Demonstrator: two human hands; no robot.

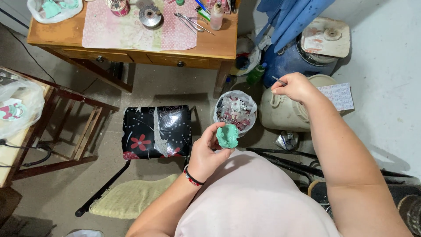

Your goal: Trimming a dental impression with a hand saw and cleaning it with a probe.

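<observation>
A grey concrete floor [166, 90] carries a wooden table [210, 48] and a black flowered stool [156, 131]. The left hand [209, 153] has its grip closed around a green lump [228, 136]; the right hand [296, 87] pinches a thin tool [279, 80].

You have two hands in view: your left hand [209, 153] and your right hand [294, 87]. You can count one green lump [228, 136], one thin tool [279, 80], one lined bucket of scraps [235, 112], one black floral stool [157, 131], one wooden tabletop [215, 41], and one cream jug [285, 113].
</observation>
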